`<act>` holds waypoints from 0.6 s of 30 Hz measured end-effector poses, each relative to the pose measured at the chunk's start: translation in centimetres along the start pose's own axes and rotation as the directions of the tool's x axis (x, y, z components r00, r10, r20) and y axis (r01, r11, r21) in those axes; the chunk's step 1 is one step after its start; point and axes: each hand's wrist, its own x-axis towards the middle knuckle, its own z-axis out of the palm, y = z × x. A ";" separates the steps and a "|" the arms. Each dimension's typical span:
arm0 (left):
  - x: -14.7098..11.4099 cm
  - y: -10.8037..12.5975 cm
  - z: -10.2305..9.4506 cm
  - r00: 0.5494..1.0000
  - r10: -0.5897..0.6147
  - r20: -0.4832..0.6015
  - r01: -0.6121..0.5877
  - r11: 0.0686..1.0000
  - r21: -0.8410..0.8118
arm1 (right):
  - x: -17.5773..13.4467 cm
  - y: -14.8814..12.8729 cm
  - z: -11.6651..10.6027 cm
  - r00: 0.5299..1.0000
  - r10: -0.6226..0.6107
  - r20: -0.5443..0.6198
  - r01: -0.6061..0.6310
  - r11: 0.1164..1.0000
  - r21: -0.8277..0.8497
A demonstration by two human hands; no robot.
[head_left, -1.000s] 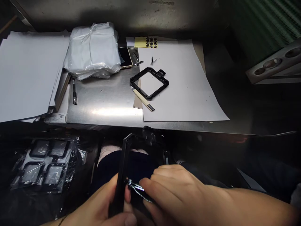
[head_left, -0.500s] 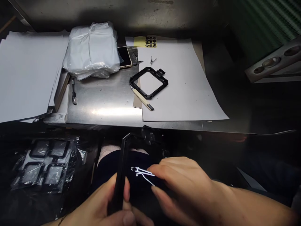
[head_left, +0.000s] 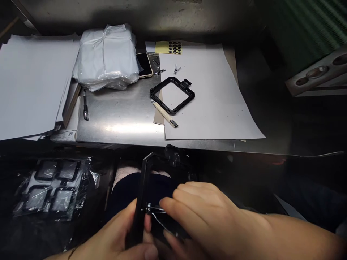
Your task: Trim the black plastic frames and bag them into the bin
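My left hand (head_left: 121, 231) is closed around one side of a black plastic frame (head_left: 144, 180), held up over my lap. Silver nail clippers (head_left: 155, 211) are pinched between the thumb and fingers of my right hand (head_left: 200, 213). Their jaws meet the inner edge of the frame beside my left fingers; whether they bite on anything is too small to tell. A second black frame (head_left: 172, 111) with a tab at one corner lies on white paper (head_left: 217, 108) on the metal table. A cream-handled cutter (head_left: 165, 113) rests against its near edge.
Behind lie another pair of nail clippers (head_left: 176, 69), a phone (head_left: 145, 65) and a yellow sticker sheet (head_left: 162, 47). At left are a plastic-wrapped bundle (head_left: 108, 57), stacked paper (head_left: 35, 86) and a pen (head_left: 85, 104). Bagged black frames (head_left: 50, 187) sit low at left.
My right hand has moved left, bringing the nail clippers from a short gap away up to the frame. The left hand and its frame have stayed nearly in place.
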 end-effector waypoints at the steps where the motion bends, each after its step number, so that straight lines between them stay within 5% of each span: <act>1: 0.0 0.0 0.0 1.000 0.005 0.005 -0.005 1.000 -0.001 | 0.0 0.1 0.0 1.000 -0.019 0.002 0.019 1.000 0.005; 18: 0.0 0.0 0.0 0.998 0.014 0.058 -0.019 0.996 0.084 | 0.3 0.6 -1.4 0.949 -0.104 0.298 0.022 0.964 0.267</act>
